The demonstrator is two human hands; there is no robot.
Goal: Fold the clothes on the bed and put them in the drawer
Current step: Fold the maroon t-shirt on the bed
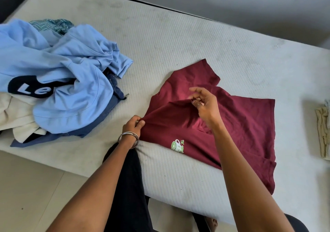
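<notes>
Two hands work on a maroon shirt (232,124) that lies spread on the bed (178,44), partly draped over the near edge. The left hand (133,127) pinches the shirt's left edge between thumb and fingers, closed on the cloth, with bangles (128,139) round its wrist. The right hand (205,103) is over the middle of the shirt, fingertips gathered on a raised fold of cloth while the forefinger sticks out loose; the fold rises to that hand. A small green and white print (177,146) sits on the shirt between the two forearms, near the bed's edge. One sleeve (201,71) points away beyond the right hand.

Well to the left of the left hand is a heap of unfolded clothes: a light blue top (67,81) with a dark patch lettered "Le" lies uppermost, over a cream garment (16,113) and a navy garment (109,110) whose drawstring trails toward the left hand. A patterned teal piece (51,25) shows at the heap's far side. Far right of the right hand, at the frame's edge, lies a pale folded stack (323,133). Below the left forearm are dark trousers (128,187) and floor (26,187).
</notes>
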